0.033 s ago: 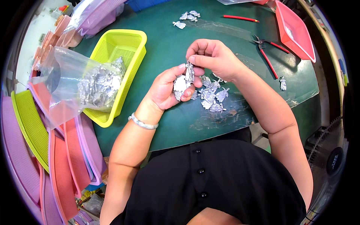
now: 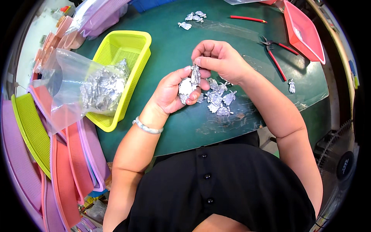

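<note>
- fan (image 2: 328, 150) at the right edge: a short row of light characters (image 2: 345, 166) on its black round hub (image 2: 343, 174); the row sits slantwise on the hub; the characters are small and blurred, and no word can be read off them with certainty;
- red stick (image 2: 247, 18) near the far side of the table: small dark marks close to its right end; too small to tell whether they are print;
- pink tray (image 2: 313, 36) at the upper right: a pale patch (image 2: 298, 33) inside it; whether this is a label or a loose thing cannot be told
</note>
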### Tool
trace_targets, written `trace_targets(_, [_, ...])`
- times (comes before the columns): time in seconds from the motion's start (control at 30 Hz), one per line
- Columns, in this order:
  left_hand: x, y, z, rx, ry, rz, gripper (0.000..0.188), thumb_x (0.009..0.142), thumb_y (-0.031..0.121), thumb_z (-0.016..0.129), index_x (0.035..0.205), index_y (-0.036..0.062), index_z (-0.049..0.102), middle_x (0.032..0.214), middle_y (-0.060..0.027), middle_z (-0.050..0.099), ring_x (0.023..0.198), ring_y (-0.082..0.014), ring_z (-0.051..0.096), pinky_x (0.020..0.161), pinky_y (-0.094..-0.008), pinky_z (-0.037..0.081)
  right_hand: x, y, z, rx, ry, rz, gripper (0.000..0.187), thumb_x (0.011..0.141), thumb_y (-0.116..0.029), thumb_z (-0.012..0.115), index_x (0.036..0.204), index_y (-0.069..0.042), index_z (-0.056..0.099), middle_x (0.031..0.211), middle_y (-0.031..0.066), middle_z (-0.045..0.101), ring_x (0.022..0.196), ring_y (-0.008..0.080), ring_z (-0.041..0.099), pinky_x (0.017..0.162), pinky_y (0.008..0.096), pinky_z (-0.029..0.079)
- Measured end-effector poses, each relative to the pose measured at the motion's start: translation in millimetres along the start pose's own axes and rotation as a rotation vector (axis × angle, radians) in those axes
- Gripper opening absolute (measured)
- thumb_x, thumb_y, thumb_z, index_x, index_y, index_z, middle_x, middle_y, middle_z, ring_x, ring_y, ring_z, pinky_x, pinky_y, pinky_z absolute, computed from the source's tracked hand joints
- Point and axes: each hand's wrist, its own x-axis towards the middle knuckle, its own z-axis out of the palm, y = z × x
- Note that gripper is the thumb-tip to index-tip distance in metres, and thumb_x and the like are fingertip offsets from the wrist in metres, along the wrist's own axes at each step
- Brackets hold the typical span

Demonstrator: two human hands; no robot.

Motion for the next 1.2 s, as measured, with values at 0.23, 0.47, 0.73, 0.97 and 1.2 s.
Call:
trace_targets(0.23, [-6.4, 1.7, -1.6, 0.031, 0.093, -0.006, 0.041, 0.092, 0.028, 0.035, 0.113, -0.0054, 0.046, 0.091, -0.0171, 0.06, 0.056, -0.0146, 0.052, 0.043, -0.0222, 0.04, 1.9, 2.0, 4.2, -0.122, 0.105, -0.02, 0.01, 0.082, -0.009, 0.057, 0.089, -0.002, 0.058, 0.073, -0.0005, 0.056, 0.06, 0.0055, 0.052, 0.056, 0.0203, 0.042])
trace_targets(0.47, [-8.7, 0.1, -2.5, 0.022, 0.078, -0.003, 0.039, 0.091, 0.025, 0.037, 0.114, -0.0053, 0.045, 0.091, -0.0156, 0.06, 0.058, -0.0146, 0.053, 0.045, -0.0232, 0.04, 0.6, 2.2, 6.5, -0.082, 0.091, 0.011, 0.012, 0.081, -0.01, 0.058, 0.089, -0.001, 0.057, 0.073, 0.0003, 0.056, 0.058, 0.0069, 0.053, 0.056, 0.0207, 0.043])
trace_targets(0.73, [-9.1, -0.9, -1.5, 0.005, 0.075, -0.02, 0.039, 0.09, 0.025, 0.038, 0.114, -0.0051, 0.044, 0.09, -0.0155, 0.06, 0.059, -0.0147, 0.053, 0.045, -0.0233, 0.041, 0.1, 3.3, 5.9, -0.066, 0.083, 0.003, 0.014, 0.081, -0.01, 0.059, 0.091, -0.001, 0.057, 0.074, 0.0012, 0.057, 0.059, 0.0076, 0.054, 0.056, 0.0208, 0.044])
trace_targets(0.97, [-9.8, -2.0, -0.4, 0.006, 0.08, -0.017, 0.038, 0.09, 0.024, 0.038, 0.113, -0.0051, 0.044, 0.09, -0.0165, 0.06, 0.06, -0.0152, 0.053, 0.045, -0.0233, 0.041, -0.9, 3.8, 5.2, -0.045, 0.082, 0.001, 0.015, 0.081, -0.01, 0.059, 0.092, 0.0, 0.057, 0.075, 0.0018, 0.058, 0.059, 0.008, 0.054, 0.057, 0.0211, 0.045])
trace_targets(1.2, [-9.4, -2.4, -0.2, -0.018, 0.074, -0.015, 0.038, 0.091, 0.024, 0.037, 0.113, -0.0055, 0.044, 0.091, -0.0172, 0.06, 0.06, -0.0154, 0.053, 0.045, -0.0232, 0.041, -1.8, 2.9, 4.4, -0.041, 0.085, -0.013, 0.016, 0.082, -0.009, 0.058, 0.095, 0.0, 0.057, 0.075, 0.002, 0.058, 0.059, 0.0084, 0.055, 0.057, 0.0211, 0.045])
